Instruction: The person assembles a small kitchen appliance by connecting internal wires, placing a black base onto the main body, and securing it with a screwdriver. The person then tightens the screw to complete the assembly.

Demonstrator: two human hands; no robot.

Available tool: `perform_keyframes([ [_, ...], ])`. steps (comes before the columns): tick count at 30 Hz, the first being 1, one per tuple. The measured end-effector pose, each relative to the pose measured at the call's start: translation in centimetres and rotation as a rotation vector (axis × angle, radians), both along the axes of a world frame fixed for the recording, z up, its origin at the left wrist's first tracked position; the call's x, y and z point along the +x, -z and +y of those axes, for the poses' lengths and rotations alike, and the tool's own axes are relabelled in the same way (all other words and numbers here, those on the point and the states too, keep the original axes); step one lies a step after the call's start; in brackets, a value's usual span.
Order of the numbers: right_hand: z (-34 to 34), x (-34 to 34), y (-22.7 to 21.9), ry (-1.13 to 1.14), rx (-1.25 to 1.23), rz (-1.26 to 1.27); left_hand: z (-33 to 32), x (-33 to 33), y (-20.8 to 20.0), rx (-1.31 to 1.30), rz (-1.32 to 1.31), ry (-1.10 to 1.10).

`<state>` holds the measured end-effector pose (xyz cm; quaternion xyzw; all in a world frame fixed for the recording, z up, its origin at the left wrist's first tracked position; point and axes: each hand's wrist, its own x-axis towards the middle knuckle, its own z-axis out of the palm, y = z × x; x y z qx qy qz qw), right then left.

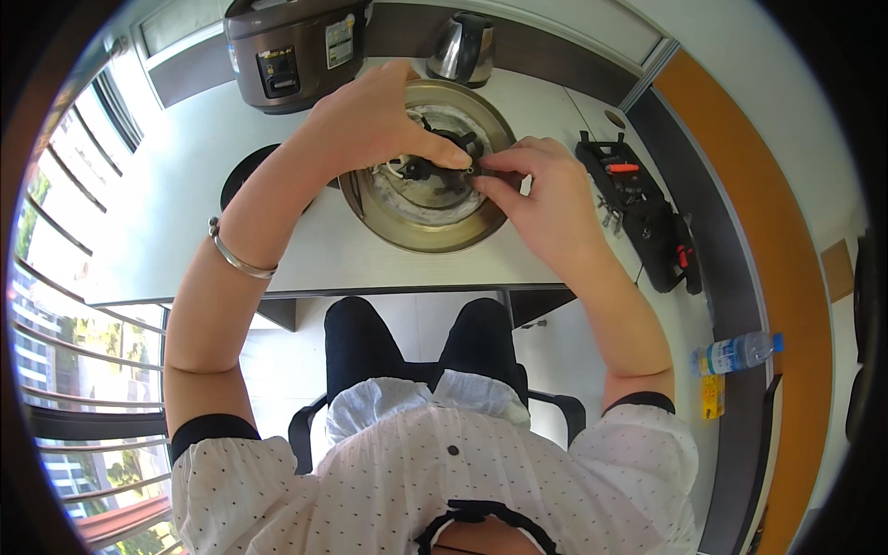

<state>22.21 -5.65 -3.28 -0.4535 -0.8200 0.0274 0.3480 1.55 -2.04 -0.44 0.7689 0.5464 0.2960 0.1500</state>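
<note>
A shallow round metal pan-like body (418, 239) lies on the white table, with wires and black fittings (470, 144) at its middle. Over it from the far left arches my left hand (375, 116). Its thumb presses down by the black fittings, while its other fingers are mostly hidden behind the hand. From the right comes my right hand (546, 190), thumb and forefinger pinched close to that thumb tip. A tiny piece seems to sit between those fingertips, too small to name. A pale wire loop (396, 168) shows under my left hand.
A brown rice cooker (296, 51) and a steel kettle (462, 51) stand at the back. A black round object (248, 180) is partly behind my left forearm. An opened black tool case (647, 217), a plastic bottle (737, 353) and a yellow packet (712, 396) lie to the right.
</note>
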Motion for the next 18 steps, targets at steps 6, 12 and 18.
perform_keyframes([
  [6, 0.7, 0.9, -0.1, -0.125, 0.159, 0.003, 0.6, -0.1, 0.4, -0.014, -0.035, 0.024],
  [12, 1.4, 0.6, -0.4, -0.173, 0.252, -0.105, 0.3, 0.0, 0.2, -0.009, -0.072, 0.032],
  [18, 1.5, 0.4, 0.3, -0.164, 0.29, -0.123, 0.4, 0.2, 0.2, -0.054, -0.054, 0.021],
])
